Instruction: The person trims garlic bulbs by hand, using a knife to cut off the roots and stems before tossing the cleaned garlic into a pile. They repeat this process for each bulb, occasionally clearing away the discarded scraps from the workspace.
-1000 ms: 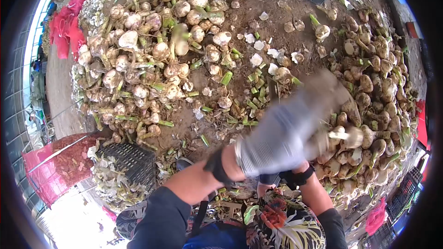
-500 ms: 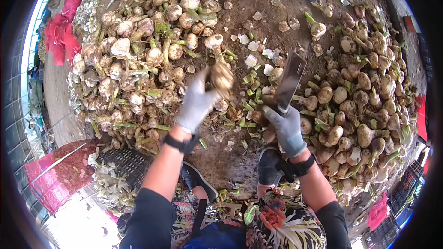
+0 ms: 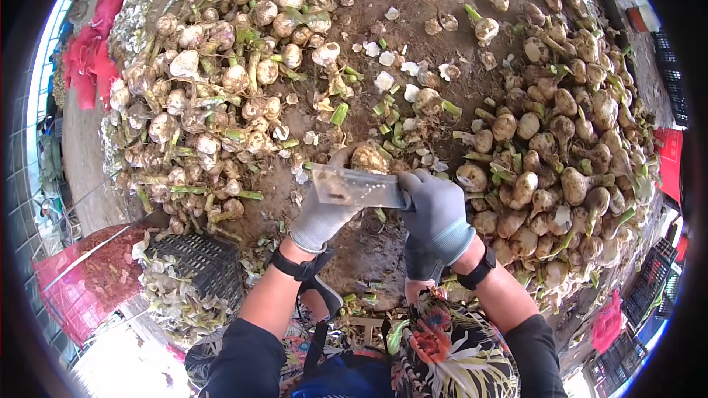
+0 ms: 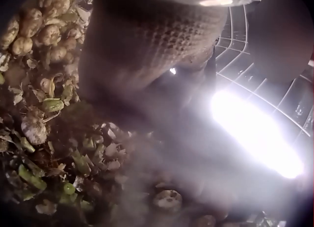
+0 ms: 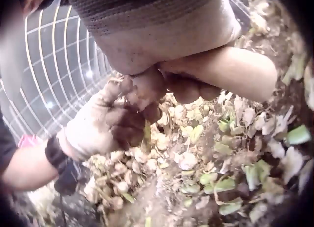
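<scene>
Dirt floor (image 3: 369, 265) strewn with cut stalks (image 3: 339, 114), two garlic heaps either side

Between the left heap (image 3: 206, 103) and the right heap (image 3: 568, 162), a person works with both gloved hands in front of the body. Trimming looks to be the step in hand: the garlic bulb (image 3: 369, 156) sits at the fingers of the left hand (image 3: 324, 225), just beyond the broad blade of a cleaver (image 3: 358, 188). Whether the edge touches the bulb cannot be told. I judge that the next move calls for a steady bulb, a short controlled stroke, and gloved fingers kept clear of the edge.

As for pose, both forearms reach forward and converge, a black band (image 3: 295, 265) round the left wrist. The left hand's fingers curl round the bulb, partly hidden by the blade in the head view. The right hand (image 3: 435, 210) is closed firmly on the cleaver, its pale handle (image 5: 235, 72) jutting from the fist in the right wrist view, while the blade points across toward the left hand, nearly level
</scene>
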A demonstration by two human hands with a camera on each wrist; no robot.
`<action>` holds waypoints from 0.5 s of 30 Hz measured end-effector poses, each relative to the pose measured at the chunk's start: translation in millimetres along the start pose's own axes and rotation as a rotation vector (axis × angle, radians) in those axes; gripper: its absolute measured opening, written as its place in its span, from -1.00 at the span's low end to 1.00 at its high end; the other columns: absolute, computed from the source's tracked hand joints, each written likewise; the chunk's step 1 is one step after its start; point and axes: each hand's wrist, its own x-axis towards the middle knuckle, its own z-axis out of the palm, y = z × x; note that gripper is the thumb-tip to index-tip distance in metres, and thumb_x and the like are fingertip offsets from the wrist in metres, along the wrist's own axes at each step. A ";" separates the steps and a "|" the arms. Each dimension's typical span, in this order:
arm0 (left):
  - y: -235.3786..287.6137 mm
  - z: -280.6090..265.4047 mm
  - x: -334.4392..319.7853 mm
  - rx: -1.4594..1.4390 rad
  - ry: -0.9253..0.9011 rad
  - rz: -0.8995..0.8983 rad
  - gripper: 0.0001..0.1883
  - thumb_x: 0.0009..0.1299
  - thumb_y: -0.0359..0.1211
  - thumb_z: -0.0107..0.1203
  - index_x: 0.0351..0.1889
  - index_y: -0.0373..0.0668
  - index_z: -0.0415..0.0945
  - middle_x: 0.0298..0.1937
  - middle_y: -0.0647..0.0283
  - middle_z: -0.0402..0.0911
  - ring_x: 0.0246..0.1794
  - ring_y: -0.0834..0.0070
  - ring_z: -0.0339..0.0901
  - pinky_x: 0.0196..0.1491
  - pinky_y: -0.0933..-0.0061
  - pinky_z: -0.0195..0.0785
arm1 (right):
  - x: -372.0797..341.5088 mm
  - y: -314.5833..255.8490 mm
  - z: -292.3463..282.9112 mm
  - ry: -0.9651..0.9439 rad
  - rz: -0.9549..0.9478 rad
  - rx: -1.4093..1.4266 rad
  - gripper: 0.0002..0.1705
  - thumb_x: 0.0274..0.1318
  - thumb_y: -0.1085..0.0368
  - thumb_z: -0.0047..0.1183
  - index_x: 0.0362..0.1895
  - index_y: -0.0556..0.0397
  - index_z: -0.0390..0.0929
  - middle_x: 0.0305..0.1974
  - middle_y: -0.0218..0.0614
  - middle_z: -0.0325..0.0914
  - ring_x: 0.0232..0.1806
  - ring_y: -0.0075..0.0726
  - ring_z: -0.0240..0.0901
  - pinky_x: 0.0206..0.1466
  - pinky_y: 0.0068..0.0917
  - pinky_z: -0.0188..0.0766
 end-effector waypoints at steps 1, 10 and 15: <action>2.7 1.4 -2.9 0.077 -0.019 0.017 -0.16 0.23 -0.55 0.28 0.48 -0.21 0.12 0.03 0.25 0.62 -0.05 0.57 0.57 0.04 0.50 0.49 | -0.7 -3.2 -0.4 0.000 0.000 0.002 -0.66 -0.15 0.34 0.24 -0.18 -0.08 0.52 -0.36 -0.23 0.55 -0.34 0.00 0.58 -0.26 -0.15 0.50; -4.8 -2.0 -19.7 -0.159 -0.073 0.013 -0.05 0.16 -0.23 0.50 0.43 -0.25 0.15 0.08 0.23 0.60 0.05 0.39 0.60 0.14 0.32 0.52 | -7.0 -4.9 9.5 -0.038 -0.044 -0.028 -0.66 -0.16 0.32 0.24 -0.18 -0.09 0.51 -0.36 -0.24 0.56 -0.33 0.01 0.58 -0.25 -0.15 0.48; 27.2 10.0 -24.1 -0.062 -0.219 -0.168 -0.05 -0.01 -0.21 0.59 0.32 -0.20 0.27 0.03 0.20 0.57 -0.01 0.41 0.59 -0.04 0.37 0.65 | -6.9 45.4 23.8 0.068 0.356 0.064 -0.78 -0.02 0.34 0.20 -0.20 -0.08 0.61 -0.42 -0.12 0.63 -0.34 0.08 0.62 -0.28 -0.16 0.53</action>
